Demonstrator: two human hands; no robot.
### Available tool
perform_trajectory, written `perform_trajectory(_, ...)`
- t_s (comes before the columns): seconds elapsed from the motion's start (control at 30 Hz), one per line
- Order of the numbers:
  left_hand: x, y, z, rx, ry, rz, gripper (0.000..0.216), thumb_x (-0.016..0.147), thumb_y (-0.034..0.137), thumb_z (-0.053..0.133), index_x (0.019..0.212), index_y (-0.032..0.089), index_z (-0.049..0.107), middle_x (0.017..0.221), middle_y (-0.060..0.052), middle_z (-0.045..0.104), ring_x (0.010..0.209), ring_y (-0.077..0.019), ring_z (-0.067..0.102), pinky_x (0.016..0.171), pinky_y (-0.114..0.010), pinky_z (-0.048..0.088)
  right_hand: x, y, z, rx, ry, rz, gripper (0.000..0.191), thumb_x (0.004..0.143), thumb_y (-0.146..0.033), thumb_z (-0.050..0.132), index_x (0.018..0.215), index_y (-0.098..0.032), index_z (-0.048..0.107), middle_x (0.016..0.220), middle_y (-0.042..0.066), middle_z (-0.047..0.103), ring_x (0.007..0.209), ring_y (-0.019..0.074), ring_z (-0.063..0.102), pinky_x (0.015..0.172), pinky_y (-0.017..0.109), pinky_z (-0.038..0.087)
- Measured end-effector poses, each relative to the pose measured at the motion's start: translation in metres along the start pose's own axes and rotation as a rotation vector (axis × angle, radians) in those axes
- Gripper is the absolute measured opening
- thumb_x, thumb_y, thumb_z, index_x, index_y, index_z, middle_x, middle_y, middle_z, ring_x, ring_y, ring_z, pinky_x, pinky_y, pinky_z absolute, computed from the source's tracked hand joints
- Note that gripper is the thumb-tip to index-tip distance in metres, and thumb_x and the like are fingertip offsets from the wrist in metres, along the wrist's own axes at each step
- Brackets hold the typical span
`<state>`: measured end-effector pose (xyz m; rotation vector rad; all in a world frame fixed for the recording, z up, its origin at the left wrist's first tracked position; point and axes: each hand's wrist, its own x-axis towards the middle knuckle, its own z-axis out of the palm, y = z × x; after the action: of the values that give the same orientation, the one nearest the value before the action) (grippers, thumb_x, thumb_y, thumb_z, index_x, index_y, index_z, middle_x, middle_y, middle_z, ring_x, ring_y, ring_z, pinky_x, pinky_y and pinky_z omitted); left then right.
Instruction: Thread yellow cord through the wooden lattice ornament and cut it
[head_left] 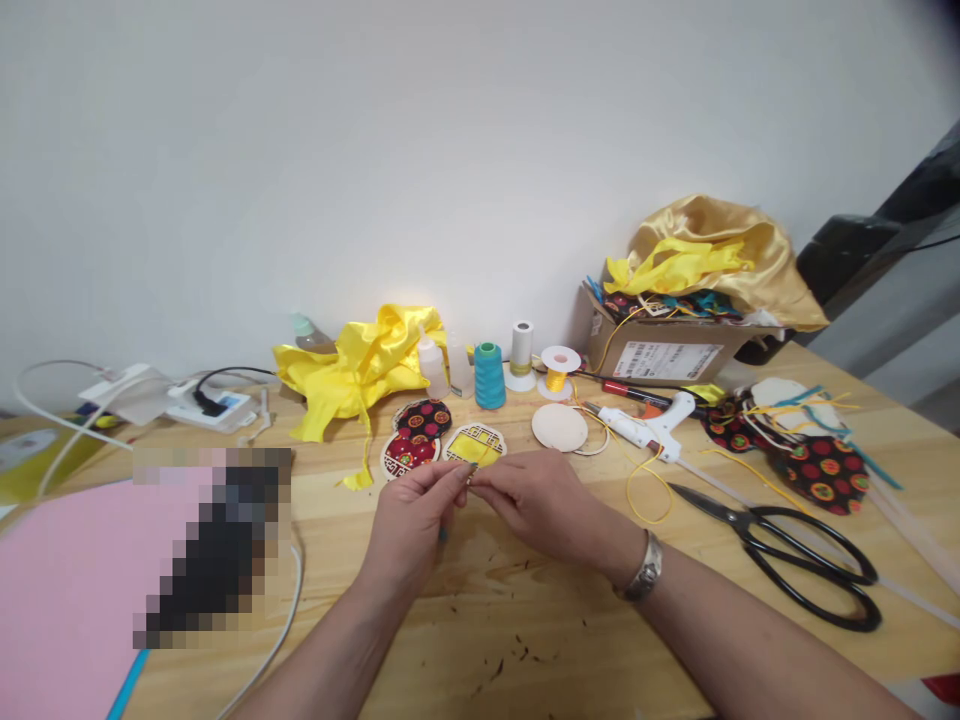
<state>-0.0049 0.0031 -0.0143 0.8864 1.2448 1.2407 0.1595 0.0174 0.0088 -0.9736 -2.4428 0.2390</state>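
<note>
Left hand and right hand pinch an indistinct piece; a steady grip should help. Scissors lie toward the tabletop's right edge.

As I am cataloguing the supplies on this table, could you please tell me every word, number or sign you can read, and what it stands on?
No text can be read with certainty.
White label on the cardboard box: printed lines and marks, too small and blurred to read.
</note>
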Motion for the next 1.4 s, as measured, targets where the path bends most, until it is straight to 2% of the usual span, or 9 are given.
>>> perform_trajectory(0.3, -0.001, 0.005, 0.004, -0.109, -0.010, -0.049, 0.026, 0.061, 0.034, 0.078, 0.067, 0.012, 0.066, 0.045, 0.007, 0.045, 0.040, -0.0027, 0.030, 0.040, -0.018, 0.019, -0.001, -0.001, 0.001, 0.001, -0.037, -0.030, 0.015, 0.089, -0.019, 0.049, 0.084, -0.019, 0.063, 0.071, 0.001, 0.065, 0.063, 0.0110, 0.052, 0.057, 0.025, 0.028)
perform_trajectory(0.4, -0.001, 0.007, 0.006, -0.127, 0.002, -0.044, 0.027, 0.059, 0.034, 0.079, 0.067, 0.012, 0.065, 0.046, 0.007, 0.045, 0.040, -0.0028, 0.030, 0.039, -0.018, 0.019, 0.000, 0.000, -0.003, 0.054, -0.036, 0.090, 0.014, 0.081, -0.016, 0.053, 0.071, -0.017, 0.064, 0.067, 0.001, 0.063, 0.064, 0.0123, 0.052, 0.059, 0.025, 0.031)
perform_trajectory(0.5, -0.001, 0.007, 0.006, -0.106, 0.006, -0.029, 0.027, 0.061, 0.035, 0.078, 0.066, 0.013, 0.064, 0.047, 0.007, 0.045, 0.040, -0.0029, 0.029, 0.040, -0.018, 0.018, 0.004, 0.003, -0.008, 0.165, 0.058, 0.239, 0.015, 0.072, -0.009, 0.056, 0.077, -0.017, 0.067, 0.076, 0.003, 0.066, 0.077, 0.0155, 0.054, 0.067, 0.026, 0.037)
perform_trajectory(0.63, -0.003, 0.007, 0.004, -0.011, -0.006, 0.009, 0.026, 0.064, 0.037, 0.075, 0.068, 0.014, 0.065, 0.047, 0.007, 0.044, 0.042, -0.0040, 0.031, 0.042, -0.019, 0.019, 0.010, 0.005, -0.012, 0.408, 0.109, 0.342, 0.010, 0.079, -0.025, 0.062, 0.079, -0.017, 0.068, 0.080, 0.002, 0.067, 0.078, 0.0147, 0.057, 0.070, 0.027, 0.040)
perform_trajectory(0.7, -0.004, 0.006, 0.003, 0.072, -0.005, 0.027, 0.026, 0.066, 0.039, 0.074, 0.072, 0.014, 0.067, 0.047, 0.007, 0.043, 0.043, -0.0050, 0.031, 0.043, -0.020, 0.019, 0.012, 0.004, -0.011, 0.471, 0.129, 0.378, 0.021, 0.079, -0.036, 0.063, 0.073, -0.017, 0.067, 0.075, 0.001, 0.066, 0.073, 0.0132, 0.057, 0.066, 0.025, 0.040)
perform_trajectory(1.03, -0.007, 0.007, 0.006, 0.135, -0.051, 0.026, 0.029, 0.063, 0.040, 0.075, 0.069, 0.013, 0.068, 0.050, 0.004, 0.049, 0.045, -0.0057, 0.034, 0.044, -0.020, 0.022, 0.012, 0.006, -0.002, 0.505, 0.249, 0.368, 0.018, 0.082, -0.015, 0.058, 0.064, -0.016, 0.057, 0.065, -0.002, 0.058, 0.065, 0.0100, 0.050, 0.061, 0.022, 0.036)
perform_trajectory(1.17, -0.006, 0.006, 0.005, 0.060, -0.049, 0.001, 0.026, 0.062, 0.037, 0.076, 0.067, 0.013, 0.068, 0.050, 0.004, 0.050, 0.046, -0.0054, 0.036, 0.043, -0.019, 0.023, 0.013, 0.011, -0.001, 0.648, 0.150, 0.397, 0.019, 0.084, -0.022, 0.056, 0.066, -0.016, 0.057, 0.065, -0.003, 0.056, 0.064, 0.0098, 0.049, 0.059, 0.022, 0.037)
perform_trajectory(1.3, -0.005, 0.007, 0.005, -0.055, -0.053, -0.022, 0.024, 0.061, 0.035, 0.077, 0.063, 0.013, 0.067, 0.046, 0.005, 0.046, 0.042, -0.0041, 0.033, 0.041, -0.018, 0.021, 0.012, 0.015, 0.004, 0.946, 0.005, 0.309, 0.017, 0.088, -0.032, 0.053, 0.097, -0.018, 0.058, 0.085, 0.000, 0.062, 0.075, 0.0112, 0.055, 0.063, 0.021, 0.042)
perform_trajectory(1.4, -0.004, 0.008, 0.006, -0.124, -0.012, -0.043, 0.025, 0.058, 0.033, 0.079, 0.066, 0.013, 0.068, 0.044, 0.006, 0.045, 0.040, -0.0031, 0.031, 0.040, -0.018, 0.020, 0.011, 0.015, 0.008, 0.942, -0.132, 0.301, 0.020, 0.085, -0.027, 0.055, 0.103, -0.020, 0.059, 0.087, 0.000, 0.064, 0.070, 0.0106, 0.055, 0.059, 0.020, 0.041)
